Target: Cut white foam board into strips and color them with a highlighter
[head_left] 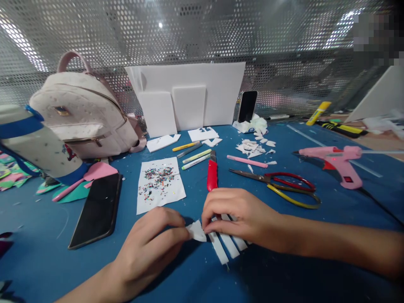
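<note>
Between the thumb and fingers of my left hand (pixel 158 237) is a small, irregular white foam piece (pixel 197 231), low over the blue table. My right hand (pixel 238 210) is closed in a pinch right at that piece's other edge. Whether its fingertips grip the piece or a strip is hidden. Several narrow white foam strips (pixel 227 244) lie side by side under my right hand, partly covered by it. Just beyond my right knuckles lies a red-handled utility knife (pixel 212 172). Scissors (pixel 277 183) with red and yellow handles rest near my right wrist.
A paper with glitter bits (pixel 160 181) and a phone (pixel 97 210) lie left, by a bottle (pixel 41 143) and backpack (pixel 85 113). Markers (pixel 196 156) and white scraps (pixel 251 148) lie ahead. A pink glue gun (pixel 339 158) with its cord is right. White boards (pixel 189 107) stand behind.
</note>
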A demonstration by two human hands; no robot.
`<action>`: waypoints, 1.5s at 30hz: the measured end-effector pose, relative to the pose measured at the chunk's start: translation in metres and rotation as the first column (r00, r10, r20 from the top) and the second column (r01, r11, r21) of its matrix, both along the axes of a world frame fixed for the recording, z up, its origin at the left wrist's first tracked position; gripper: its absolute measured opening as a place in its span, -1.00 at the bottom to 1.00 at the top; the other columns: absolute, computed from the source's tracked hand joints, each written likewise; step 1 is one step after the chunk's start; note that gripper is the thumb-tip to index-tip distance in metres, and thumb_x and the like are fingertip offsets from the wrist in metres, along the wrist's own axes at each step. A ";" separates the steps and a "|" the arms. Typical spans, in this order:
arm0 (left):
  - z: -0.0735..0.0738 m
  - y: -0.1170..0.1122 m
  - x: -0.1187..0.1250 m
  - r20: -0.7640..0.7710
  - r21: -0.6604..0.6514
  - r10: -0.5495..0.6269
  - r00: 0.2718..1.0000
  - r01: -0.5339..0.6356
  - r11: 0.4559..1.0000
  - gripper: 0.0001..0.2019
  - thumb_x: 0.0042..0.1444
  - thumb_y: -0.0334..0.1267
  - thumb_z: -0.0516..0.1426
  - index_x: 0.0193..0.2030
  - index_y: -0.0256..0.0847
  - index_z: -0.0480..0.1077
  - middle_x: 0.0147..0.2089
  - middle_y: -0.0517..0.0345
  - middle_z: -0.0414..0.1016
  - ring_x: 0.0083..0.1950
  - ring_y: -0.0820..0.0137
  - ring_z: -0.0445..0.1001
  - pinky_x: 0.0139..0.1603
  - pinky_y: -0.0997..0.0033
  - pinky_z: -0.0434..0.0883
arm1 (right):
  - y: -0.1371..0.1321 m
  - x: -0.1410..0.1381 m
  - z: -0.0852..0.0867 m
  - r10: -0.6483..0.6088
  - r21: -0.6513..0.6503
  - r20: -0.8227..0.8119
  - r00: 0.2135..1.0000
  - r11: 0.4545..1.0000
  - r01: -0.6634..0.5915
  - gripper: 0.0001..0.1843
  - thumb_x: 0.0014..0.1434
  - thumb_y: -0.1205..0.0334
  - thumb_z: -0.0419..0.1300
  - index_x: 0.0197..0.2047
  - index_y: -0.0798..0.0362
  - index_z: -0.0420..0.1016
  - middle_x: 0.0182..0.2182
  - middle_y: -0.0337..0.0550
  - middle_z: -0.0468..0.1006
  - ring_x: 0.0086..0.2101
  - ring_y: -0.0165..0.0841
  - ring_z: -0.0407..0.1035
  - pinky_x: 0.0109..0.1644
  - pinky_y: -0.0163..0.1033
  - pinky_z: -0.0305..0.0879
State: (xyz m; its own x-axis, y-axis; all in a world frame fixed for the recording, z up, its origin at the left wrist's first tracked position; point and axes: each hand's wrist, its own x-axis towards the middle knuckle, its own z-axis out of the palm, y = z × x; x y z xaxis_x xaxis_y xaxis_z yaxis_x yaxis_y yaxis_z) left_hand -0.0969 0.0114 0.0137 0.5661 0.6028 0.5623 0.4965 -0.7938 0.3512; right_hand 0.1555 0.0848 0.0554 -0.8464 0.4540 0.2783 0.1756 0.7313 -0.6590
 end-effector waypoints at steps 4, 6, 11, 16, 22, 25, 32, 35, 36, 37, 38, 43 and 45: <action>0.001 0.001 0.002 0.003 -0.003 0.003 1.000 -0.003 1.000 -0.71 0.20 -0.62 0.11 -0.02 -0.22 0.40 -0.12 0.07 0.42 -0.10 0.41 0.44 -0.10 0.42 0.45 | -0.002 -0.001 0.000 -0.042 0.000 0.070 0.997 0.999 0.042 -0.86 0.36 0.21 0.20 -0.24 0.07 0.48 -0.30 -0.21 0.52 -0.29 -0.39 0.37 -0.21 -0.30 0.24; 0.001 0.002 0.003 0.007 -0.002 0.009 1.000 -0.009 1.000 -0.71 0.19 -0.62 0.12 -0.03 -0.24 0.41 -0.12 0.07 0.41 -0.11 0.41 0.44 -0.11 0.44 0.44 | -0.003 -0.001 0.000 -0.061 -0.007 0.093 0.994 0.998 0.062 -0.84 0.37 0.18 0.19 -0.23 0.07 0.45 -0.30 -0.23 0.50 -0.31 -0.41 0.35 -0.23 -0.30 0.22; 0.002 0.002 0.002 0.013 0.000 0.012 1.000 -0.012 1.000 -0.72 0.20 -0.62 0.12 -0.03 -0.24 0.40 -0.12 0.07 0.41 -0.11 0.42 0.44 -0.11 0.44 0.45 | 0.000 0.000 0.004 -0.036 -0.016 0.066 0.997 0.999 0.037 -0.84 0.38 0.18 0.17 -0.19 0.08 0.47 -0.28 -0.22 0.51 -0.30 -0.42 0.36 -0.22 -0.31 0.23; 0.004 0.001 0.001 0.010 -0.020 0.028 1.000 -0.027 0.999 -0.73 0.23 -0.60 0.09 -0.03 -0.22 0.40 -0.12 0.09 0.44 -0.11 0.47 0.50 -0.08 0.54 0.47 | 0.006 0.001 0.008 0.089 0.023 0.051 0.995 0.996 -0.091 -0.89 0.34 0.27 0.23 -0.14 0.11 0.55 -0.22 -0.13 0.56 -0.23 -0.37 0.41 -0.14 -0.30 0.27; 0.005 -0.001 0.004 0.015 -0.037 0.045 0.999 -0.044 0.998 -0.74 0.22 -0.61 0.10 -0.06 -0.21 0.39 -0.13 0.12 0.45 -0.12 0.51 0.51 -0.05 0.61 0.46 | 0.004 0.000 0.004 0.084 0.020 0.039 0.996 0.996 -0.085 -0.89 0.35 0.28 0.20 -0.17 0.10 0.56 -0.25 -0.14 0.57 -0.25 -0.39 0.41 -0.15 -0.30 0.29; 0.005 -0.001 0.006 0.047 -0.070 0.054 0.997 -0.050 0.996 -0.74 0.24 -0.60 0.10 -0.04 -0.21 0.40 -0.12 0.13 0.44 -0.11 0.55 0.50 -0.03 0.66 0.43 | 0.004 0.000 0.003 0.088 0.000 0.037 0.995 0.996 -0.088 -0.90 0.36 0.30 0.18 -0.18 0.08 0.53 -0.24 -0.14 0.56 -0.23 -0.38 0.41 -0.14 -0.30 0.28; 0.007 0.006 0.016 0.247 -0.454 0.146 0.958 -0.019 0.891 -0.79 0.24 -0.44 0.15 -0.11 -0.03 0.51 -0.19 0.23 0.52 -0.15 0.55 0.52 -0.09 0.63 0.44 | 0.002 0.001 0.001 0.020 0.023 0.010 1.000 1.000 -0.021 -0.93 0.31 0.37 0.18 -0.22 0.07 0.48 -0.28 -0.20 0.52 -0.32 -0.42 0.35 -0.23 -0.32 0.22; 0.006 0.009 0.018 0.286 -0.574 0.209 0.935 -0.007 0.819 -0.86 0.24 -0.37 0.15 -0.20 -0.05 0.52 -0.23 0.22 0.55 -0.22 0.52 0.53 -0.18 0.60 0.47 | 0.001 0.002 0.000 -0.022 0.058 -0.038 0.999 0.998 0.025 -0.92 0.30 0.38 0.17 -0.24 0.08 0.47 -0.31 -0.20 0.51 -0.33 -0.42 0.33 -0.24 -0.31 0.21; 0.005 0.009 0.018 0.300 -0.613 0.234 0.925 -0.001 0.790 -0.89 0.24 -0.35 0.16 -0.21 -0.07 0.52 -0.24 0.20 0.55 -0.24 0.51 0.53 -0.20 0.60 0.48 | 0.001 0.002 0.000 -0.040 0.066 -0.061 0.997 0.997 0.044 -0.93 0.30 0.38 0.18 -0.25 0.08 0.47 -0.32 -0.20 0.51 -0.33 -0.42 0.32 -0.24 -0.31 0.22; 0.004 0.009 0.018 0.313 -0.649 0.258 0.914 0.007 0.760 -0.91 0.23 -0.33 0.17 -0.22 -0.09 0.51 -0.26 0.19 0.55 -0.26 0.51 0.52 -0.22 0.60 0.48 | 0.001 0.002 0.000 -0.057 0.069 -0.083 0.995 0.996 0.063 -0.93 0.29 0.37 0.19 -0.26 0.09 0.47 -0.33 -0.21 0.50 -0.34 -0.42 0.32 -0.23 -0.31 0.22; 0.003 0.009 0.018 0.325 -0.683 0.280 0.903 0.019 0.730 -0.94 0.22 -0.30 0.18 -0.22 -0.11 0.51 -0.27 0.19 0.55 -0.28 0.52 0.52 -0.24 0.61 0.48 | 0.001 0.001 -0.001 -0.068 0.072 -0.104 0.992 0.995 0.076 -0.93 0.29 0.35 0.20 -0.27 0.09 0.47 -0.34 -0.21 0.51 -0.34 -0.42 0.32 -0.23 -0.31 0.22; -0.001 0.009 0.019 0.374 -0.786 0.350 0.859 0.094 0.612 -0.93 0.18 -0.24 0.23 -0.22 -0.16 0.49 -0.31 0.21 0.52 -0.33 0.56 0.48 -0.27 0.65 0.43 | 0.000 -0.001 -0.006 -0.033 0.151 -0.162 0.986 0.987 0.058 -0.91 0.32 0.31 0.24 -0.23 0.13 0.54 -0.31 -0.16 0.58 -0.28 -0.41 0.42 -0.16 -0.33 0.28; -0.001 0.009 0.020 0.381 -0.810 0.370 0.847 0.113 0.576 -0.92 0.17 -0.24 0.25 -0.23 -0.17 0.49 -0.33 0.22 0.51 -0.34 0.57 0.45 -0.27 0.66 0.41 | 0.000 -0.002 -0.008 -0.021 0.238 -0.161 0.987 0.969 0.060 -0.90 0.33 0.31 0.23 -0.21 0.15 0.55 -0.29 -0.14 0.60 -0.27 -0.41 0.44 -0.16 -0.33 0.29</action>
